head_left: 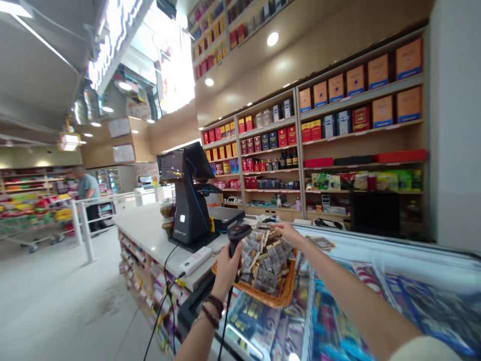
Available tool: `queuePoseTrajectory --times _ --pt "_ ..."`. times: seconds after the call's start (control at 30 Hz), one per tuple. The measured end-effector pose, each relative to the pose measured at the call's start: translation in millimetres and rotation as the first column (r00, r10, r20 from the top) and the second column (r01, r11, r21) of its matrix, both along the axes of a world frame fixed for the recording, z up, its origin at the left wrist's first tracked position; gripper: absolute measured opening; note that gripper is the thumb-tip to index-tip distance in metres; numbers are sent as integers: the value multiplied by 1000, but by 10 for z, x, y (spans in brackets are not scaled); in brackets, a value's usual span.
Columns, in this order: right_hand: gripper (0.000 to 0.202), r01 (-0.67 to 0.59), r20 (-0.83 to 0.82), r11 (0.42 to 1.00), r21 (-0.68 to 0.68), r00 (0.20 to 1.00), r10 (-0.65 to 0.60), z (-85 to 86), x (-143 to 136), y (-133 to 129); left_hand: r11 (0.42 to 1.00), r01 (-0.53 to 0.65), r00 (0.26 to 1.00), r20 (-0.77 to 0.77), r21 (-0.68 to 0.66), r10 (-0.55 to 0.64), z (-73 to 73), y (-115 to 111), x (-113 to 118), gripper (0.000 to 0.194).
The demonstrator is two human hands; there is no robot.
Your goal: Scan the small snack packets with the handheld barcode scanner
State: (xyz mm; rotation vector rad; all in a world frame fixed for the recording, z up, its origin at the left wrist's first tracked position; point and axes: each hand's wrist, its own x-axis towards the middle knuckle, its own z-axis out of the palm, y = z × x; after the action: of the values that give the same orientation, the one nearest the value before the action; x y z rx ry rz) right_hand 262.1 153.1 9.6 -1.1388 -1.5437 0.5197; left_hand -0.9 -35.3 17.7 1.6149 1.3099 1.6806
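Observation:
My left hand (pixel 226 268) is wrapped round the handle of a black barcode scanner (pixel 239 232), and its head points right, over a wicker basket (pixel 280 300). Small clear-and-brown packets (pixel 265 258) fill the basket, which rests on the glass top of a display case. Above the basket's far right side is my right hand (pixel 287 233), its fingers pointing left and pressed together near the scanner's head. Something thin and greyish is at those fingertips; I cannot make out what it is. A cable runs down from the scanner.
A black point-of-sale terminal (pixel 184 200) stands on the white counter (pixel 145 228), with a white power strip (pixel 196 260) and cables in front. Colourful packs lie inside the glass display case (pixel 338 306). Boxed goods line the shelves (pixel 270 135) behind. A person (pixel 88 193) stands far left.

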Motion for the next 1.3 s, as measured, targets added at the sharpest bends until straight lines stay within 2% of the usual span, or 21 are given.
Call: queuePoseTrajectory --times 0.13,0.23,0.33,0.43,0.57,0.7,0.83,0.93,1.0,1.1,1.17,1.3 --pt "17 152 57 988 36 986 -154 -35 296 -77 1000 30 999 22 2 -30 -32 -36 168 73" --pt "19 232 30 971 60 972 -234 -105 649 -100 993 115 990 92 -39 -111 -49 -71 403 75" --pt "21 315 -6 949 15 949 -315 -228 1081 -102 966 239 962 160 -101 -221 -92 -92 762 75" --pt "30 410 -7 911 -44 912 -411 -381 1516 -133 943 318 934 203 -97 -294 -159 -91 1206 73" --pt "47 512 92 849 -129 859 -504 -618 2001 -244 928 361 921 190 -90 -340 -287 -46 1747 66" --pt "60 532 261 841 -97 829 -495 -888 2318 -353 914 377 923 150 -149 -356 -514 43 2065 56" --pt "76 513 512 858 -30 745 -428 -1029 2369 -311 907 375 926 124 -193 -356 -861 161 2198 55" --pt "81 493 677 870 -32 651 -344 -997 2187 -133 905 366 930 104 -217 -351 -1102 239 2248 57" --pt "81 475 742 878 -57 608 -282 -963 2003 24 901 358 933 80 -246 -350 -1203 270 2268 57" --pt "70 440 789 890 -122 587 -182 -970 1756 218 898 338 939 33 -283 -343 -1255 279 2279 54" --pt "59 438 795 889 -135 583 -167 -1009 1676 274 904 309 946 0 -295 -324 -1242 264 2282 51" --pt "48 407 780 907 -112 602 -173 -1075 1767 163 915 268 952 -61 -300 -299 -1173 217 2287 46"
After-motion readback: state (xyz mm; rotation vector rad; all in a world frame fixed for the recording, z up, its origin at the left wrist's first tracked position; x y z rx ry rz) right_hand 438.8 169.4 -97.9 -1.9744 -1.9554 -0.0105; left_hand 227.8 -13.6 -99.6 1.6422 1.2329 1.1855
